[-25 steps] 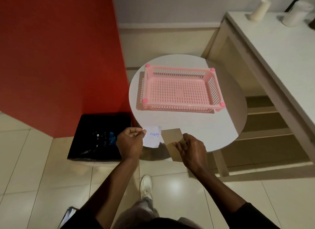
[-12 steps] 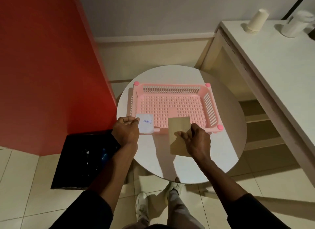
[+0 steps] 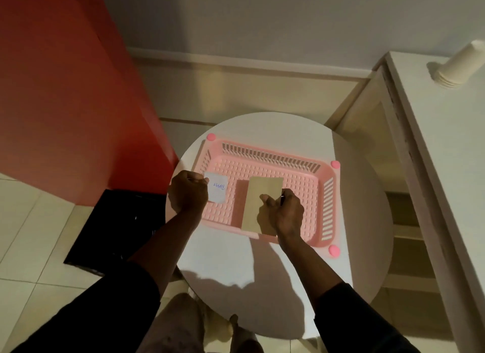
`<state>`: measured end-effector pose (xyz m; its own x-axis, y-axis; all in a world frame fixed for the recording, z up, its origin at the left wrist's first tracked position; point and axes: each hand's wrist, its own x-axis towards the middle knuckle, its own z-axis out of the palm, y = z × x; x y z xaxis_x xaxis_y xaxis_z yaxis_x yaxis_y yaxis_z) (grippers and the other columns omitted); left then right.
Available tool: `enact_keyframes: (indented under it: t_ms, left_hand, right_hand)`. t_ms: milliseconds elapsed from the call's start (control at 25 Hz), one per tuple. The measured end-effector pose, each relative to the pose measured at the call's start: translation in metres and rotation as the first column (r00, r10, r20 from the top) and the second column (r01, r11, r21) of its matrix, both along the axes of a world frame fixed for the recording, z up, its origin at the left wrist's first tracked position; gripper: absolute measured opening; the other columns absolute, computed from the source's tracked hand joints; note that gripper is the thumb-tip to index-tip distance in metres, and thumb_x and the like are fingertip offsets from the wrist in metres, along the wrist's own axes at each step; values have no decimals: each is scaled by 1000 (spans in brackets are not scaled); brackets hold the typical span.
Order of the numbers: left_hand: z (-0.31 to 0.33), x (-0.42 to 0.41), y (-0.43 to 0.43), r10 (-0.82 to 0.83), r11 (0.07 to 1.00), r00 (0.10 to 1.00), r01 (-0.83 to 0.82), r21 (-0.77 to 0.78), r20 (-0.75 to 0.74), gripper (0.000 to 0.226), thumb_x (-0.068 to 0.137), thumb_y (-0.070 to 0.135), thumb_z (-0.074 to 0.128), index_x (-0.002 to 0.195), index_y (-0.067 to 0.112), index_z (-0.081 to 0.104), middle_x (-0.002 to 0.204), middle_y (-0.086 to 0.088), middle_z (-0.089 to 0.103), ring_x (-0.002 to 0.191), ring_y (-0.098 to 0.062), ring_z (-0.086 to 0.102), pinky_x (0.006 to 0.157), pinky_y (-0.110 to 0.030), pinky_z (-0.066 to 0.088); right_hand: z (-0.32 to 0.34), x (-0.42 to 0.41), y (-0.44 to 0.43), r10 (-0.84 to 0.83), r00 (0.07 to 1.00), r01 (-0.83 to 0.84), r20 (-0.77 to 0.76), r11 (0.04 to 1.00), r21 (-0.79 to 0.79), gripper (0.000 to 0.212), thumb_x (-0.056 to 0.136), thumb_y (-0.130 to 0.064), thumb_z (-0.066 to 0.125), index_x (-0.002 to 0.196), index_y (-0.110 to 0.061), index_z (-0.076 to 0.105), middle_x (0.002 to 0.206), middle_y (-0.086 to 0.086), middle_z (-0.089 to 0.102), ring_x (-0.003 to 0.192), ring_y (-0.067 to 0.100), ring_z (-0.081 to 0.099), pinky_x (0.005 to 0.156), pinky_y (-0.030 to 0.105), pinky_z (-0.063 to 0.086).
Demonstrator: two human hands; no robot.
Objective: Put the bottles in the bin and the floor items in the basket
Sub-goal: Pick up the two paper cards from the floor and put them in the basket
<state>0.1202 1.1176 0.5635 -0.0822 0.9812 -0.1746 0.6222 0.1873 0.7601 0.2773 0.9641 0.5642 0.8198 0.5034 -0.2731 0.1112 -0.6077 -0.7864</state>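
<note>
A pink plastic basket stands on a round white table. My left hand pinches a small white paper note with blue writing, over the basket's left end. My right hand grips a tan card that hangs over the basket's middle and near rim. A black bin stands on the floor left of the table, under a red wall; its contents are too dark to make out.
A white counter runs along the right, with a stack of paper cups on it and open shelves below. A red wall rises at left. Pale floor tiles lie around the bin.
Both hands have moved forward from the table's near edge to over the basket, each carrying its paper. The view has closed in on the table.
</note>
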Motion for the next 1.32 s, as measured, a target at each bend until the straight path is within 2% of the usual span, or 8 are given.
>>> enact_keyframes:
  t_ms: [200,320,480,680,880,1040,1200,1320]
  left_hand:
    - [-16,41,24,-66,997,986,72,33,-155,11,90,26,79,93,16,75,98,-6,79,92,-30,74,70,-32,48]
    - [-26,58,40,-146,989,969,144,-25,-199,11,95,30,73,100,21,70,109,-7,75,103,-31,68,79,-36,49]
    - [-38,87,57,-233,963,934,261,71,-272,11,95,22,72,104,17,68,104,-14,73,95,-35,66,71,-33,39]
    - [-40,102,71,-296,941,856,337,24,-424,24,94,20,70,116,13,66,114,-16,74,101,-37,70,77,-41,55]
    - [-42,94,56,-425,881,761,472,-31,-490,62,77,17,84,130,6,54,127,-19,68,113,-38,67,87,-44,59]
    - [-64,76,26,-614,718,543,685,-120,-573,61,98,33,66,146,1,46,152,-22,52,142,-37,49,119,-44,41]
    - [-83,63,15,-701,624,397,744,-239,-593,67,108,49,37,155,2,35,165,-22,33,156,-37,27,128,-48,23]
    - [-83,59,15,-677,635,388,738,-229,-625,73,106,57,34,152,0,38,162,-24,37,153,-40,32,126,-52,27]
  right_hand:
    - [-36,24,49,-118,987,113,-107,992,-56,31,86,-34,82,98,-10,66,99,8,75,89,30,71,82,47,60]
    - [-52,32,68,-150,981,135,-122,983,-125,24,87,-32,81,95,-17,64,98,3,73,92,29,69,79,42,58]
    - [-71,40,99,-141,984,122,-112,980,-157,20,88,-30,79,90,-23,60,93,-1,68,90,26,66,72,33,50]
    - [-79,41,129,-120,989,105,-83,980,-167,47,83,-47,83,112,-16,63,112,3,73,99,28,69,79,37,55]
    - [-82,35,113,97,974,-28,206,949,-313,63,87,-44,77,132,-9,51,128,15,61,114,36,60,91,47,54]
    - [-83,19,85,314,844,-235,435,945,-226,52,95,-44,62,133,-9,53,131,16,57,115,33,53,87,46,54]
    - [-92,11,75,608,681,-474,408,791,-388,46,104,-51,39,133,-18,53,140,10,53,129,31,50,96,48,51]
    - [-100,13,70,672,651,-516,353,733,-444,46,103,-51,40,133,-17,52,145,11,50,140,34,45,106,51,47]
